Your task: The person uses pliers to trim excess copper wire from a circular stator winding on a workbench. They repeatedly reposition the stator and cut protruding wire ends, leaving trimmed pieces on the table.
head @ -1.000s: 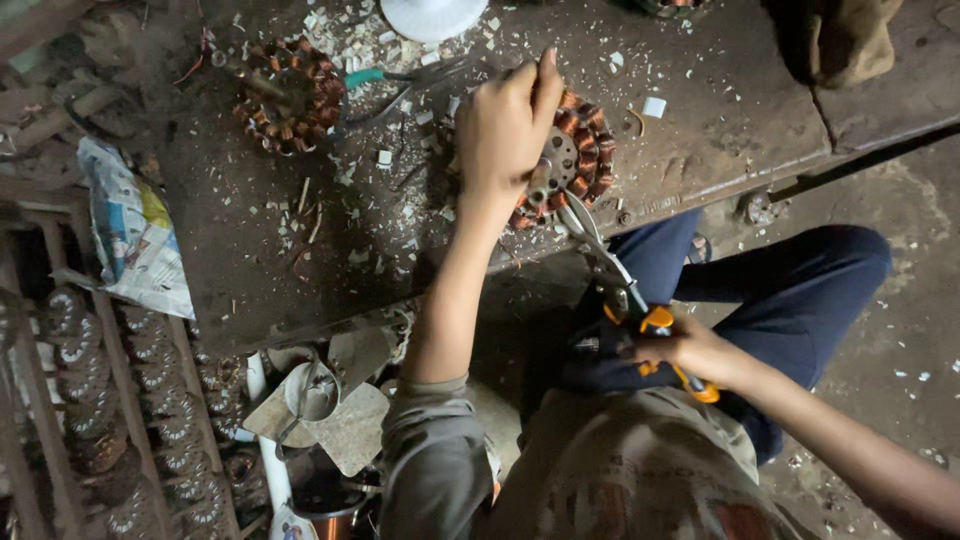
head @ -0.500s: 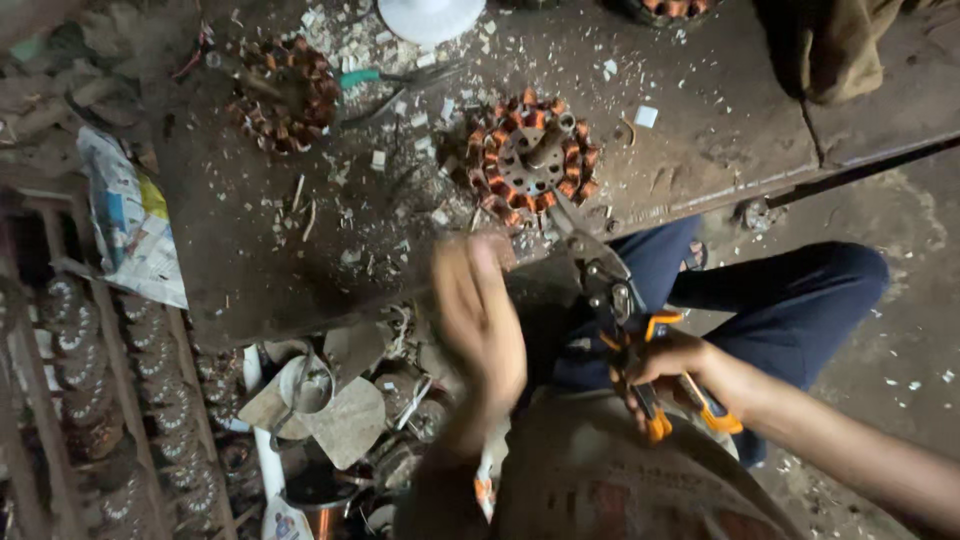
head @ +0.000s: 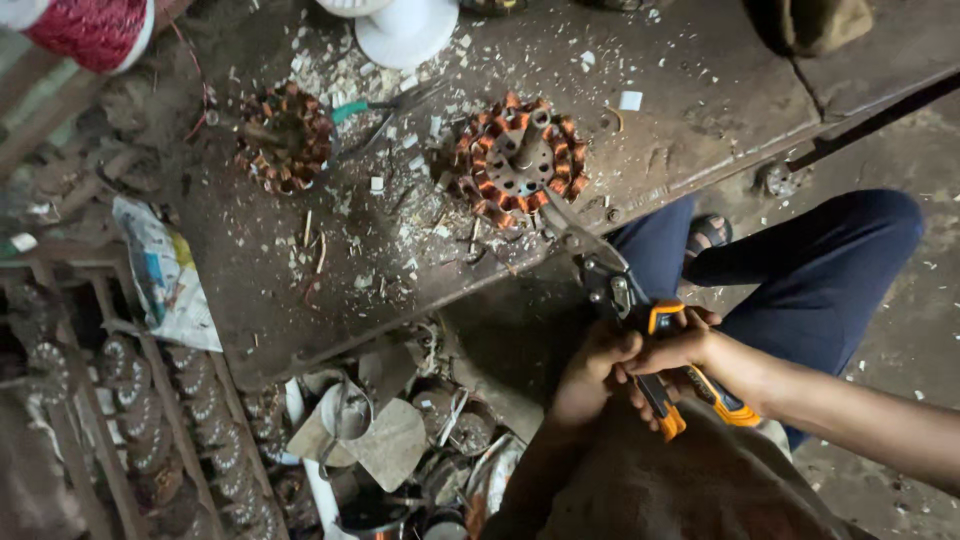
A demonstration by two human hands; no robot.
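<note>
**Both hands on the snips, blades at the stator's near side**

The right hand is wrapped around the orange-and-black handles of the metal snips, and the left hand is closed over the same handles just beside it, so both hands grip one tool and neither is free. The snips' dark blades run up and away from the hands to the copper-wound stator, with the tips at the winding on its near side, close to the near edge of the worktop.

The stator lies flat on the worktop, well apart from both hands, reached only through the length of the tool. Nothing holds it down. As I judge it, a hard squeeze or a twist on the handles could drag it toward the near edge or tip it off, since that edge is just beside it. The blades could also slip off the winding and jerk back toward the knees below. Cut wire ends may be sharp, and scraps litter the surface.

A second, darker stator sits toward the far left corner, near a white spool base at the far edge.
</note>
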